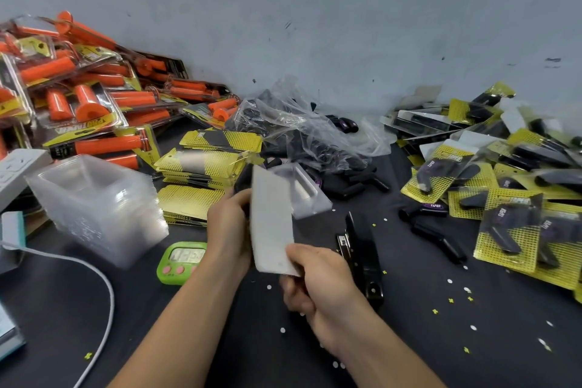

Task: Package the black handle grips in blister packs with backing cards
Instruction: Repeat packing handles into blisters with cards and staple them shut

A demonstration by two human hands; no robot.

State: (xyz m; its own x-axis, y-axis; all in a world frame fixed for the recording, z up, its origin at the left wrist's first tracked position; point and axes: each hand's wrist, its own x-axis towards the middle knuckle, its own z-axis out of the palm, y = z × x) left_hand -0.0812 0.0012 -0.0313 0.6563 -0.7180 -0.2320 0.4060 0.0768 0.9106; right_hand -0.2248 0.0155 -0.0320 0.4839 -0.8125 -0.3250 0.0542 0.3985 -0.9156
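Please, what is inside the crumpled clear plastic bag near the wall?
Through the clear plastic bag a dark heap of black handle grips shows. Folds and glare in the plastic hide how many there are and whatever lies deeper.

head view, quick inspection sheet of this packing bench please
surface: black table, sprinkled with white and yellow punch-outs
job's things: backing card in hand, white side showing; yellow card stack; clear blister stack; loose black handle grips; finished packs heaped right
clutter: orange packs piled left; green timer; black stapler-like tool; crumpled plastic bag
grips: left grip holds the card's left edge; right grip pinches its lower corner
cables: white cable curves along the left side
surroundings: scuffed grey wall behind
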